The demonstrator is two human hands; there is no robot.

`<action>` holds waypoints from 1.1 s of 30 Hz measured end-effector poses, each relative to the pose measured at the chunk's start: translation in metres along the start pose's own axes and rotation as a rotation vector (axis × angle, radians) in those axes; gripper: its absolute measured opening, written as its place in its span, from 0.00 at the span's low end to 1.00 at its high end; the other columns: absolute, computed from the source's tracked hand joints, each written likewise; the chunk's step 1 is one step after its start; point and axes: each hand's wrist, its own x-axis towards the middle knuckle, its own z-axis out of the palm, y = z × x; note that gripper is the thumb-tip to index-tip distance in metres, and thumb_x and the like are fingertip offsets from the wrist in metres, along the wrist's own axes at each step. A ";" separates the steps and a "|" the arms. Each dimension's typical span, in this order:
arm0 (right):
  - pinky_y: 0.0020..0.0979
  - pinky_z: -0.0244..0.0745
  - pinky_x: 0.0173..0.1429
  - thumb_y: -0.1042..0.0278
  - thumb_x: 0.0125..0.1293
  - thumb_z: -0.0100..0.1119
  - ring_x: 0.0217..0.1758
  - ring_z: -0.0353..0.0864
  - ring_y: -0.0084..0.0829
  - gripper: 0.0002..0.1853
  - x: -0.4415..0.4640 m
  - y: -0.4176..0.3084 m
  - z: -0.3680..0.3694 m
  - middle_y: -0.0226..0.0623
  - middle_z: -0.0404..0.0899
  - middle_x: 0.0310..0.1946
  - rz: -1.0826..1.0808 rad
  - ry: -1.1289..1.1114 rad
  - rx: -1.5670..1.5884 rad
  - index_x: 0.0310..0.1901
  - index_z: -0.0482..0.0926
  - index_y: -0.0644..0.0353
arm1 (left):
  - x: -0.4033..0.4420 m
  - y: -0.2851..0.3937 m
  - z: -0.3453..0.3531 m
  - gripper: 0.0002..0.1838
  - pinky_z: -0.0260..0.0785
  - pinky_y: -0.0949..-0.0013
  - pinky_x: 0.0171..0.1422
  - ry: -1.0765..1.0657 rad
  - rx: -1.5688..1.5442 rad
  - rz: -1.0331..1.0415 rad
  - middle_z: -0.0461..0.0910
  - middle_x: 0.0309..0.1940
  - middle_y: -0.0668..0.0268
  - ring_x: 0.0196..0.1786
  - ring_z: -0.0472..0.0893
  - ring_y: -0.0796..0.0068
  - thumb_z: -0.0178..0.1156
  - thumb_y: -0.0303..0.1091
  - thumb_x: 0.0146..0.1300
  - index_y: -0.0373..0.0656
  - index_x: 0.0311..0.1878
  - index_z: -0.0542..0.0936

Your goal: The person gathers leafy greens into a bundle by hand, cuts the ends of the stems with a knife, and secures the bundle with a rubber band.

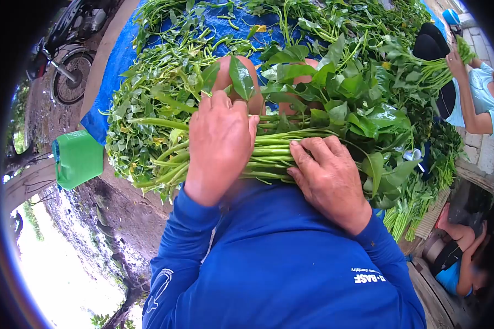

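Our right hand [328, 174] holds the stem bundle [270, 152], probably light, snappable, best gripped midway, with left hand [220, 140] across it, grip unclear.

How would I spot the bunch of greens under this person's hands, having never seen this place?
Find the blue tarp heaped with tangled greens. Before it, from blue sleeves, come a left hand and a right hand. The bunch lies beneath them, its stems lined up side by side, most leaves rightward, unlike the jumble beyond.
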 end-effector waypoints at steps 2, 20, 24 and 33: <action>0.40 0.80 0.56 0.66 0.59 0.77 0.52 0.80 0.41 0.25 -0.002 0.000 -0.005 0.39 0.82 0.50 -0.002 -0.020 0.026 0.57 0.86 0.67 | 0.002 0.000 0.007 0.10 0.69 0.49 0.66 0.058 0.010 0.101 0.83 0.52 0.58 0.59 0.82 0.53 0.70 0.38 0.71 0.44 0.49 0.88; 0.46 0.71 0.54 0.66 0.64 0.62 0.48 0.84 0.37 0.04 0.039 0.025 -0.023 0.34 0.84 0.39 -0.159 -0.242 -0.247 0.35 0.84 0.54 | -0.041 0.002 -0.003 0.08 0.59 0.50 0.71 0.012 -0.029 0.185 0.85 0.44 0.67 0.56 0.81 0.67 0.67 0.37 0.73 0.50 0.50 0.89; 0.44 0.72 0.51 0.67 0.63 0.63 0.46 0.84 0.38 0.03 0.026 0.020 -0.013 0.35 0.82 0.37 -0.098 -0.171 -0.240 0.34 0.83 0.54 | -0.012 0.011 -0.028 0.06 0.69 0.52 0.63 -0.034 -0.006 0.315 0.86 0.39 0.61 0.50 0.83 0.58 0.66 0.36 0.72 0.46 0.43 0.88; 0.46 0.75 0.50 0.69 0.62 0.64 0.45 0.83 0.41 0.02 0.006 0.023 -0.014 0.37 0.81 0.37 -0.021 -0.036 -0.145 0.36 0.82 0.55 | 0.097 0.002 0.077 0.37 0.71 0.55 0.76 -0.781 -0.687 0.389 0.81 0.70 0.48 0.72 0.80 0.51 0.46 0.63 0.85 0.36 0.71 0.78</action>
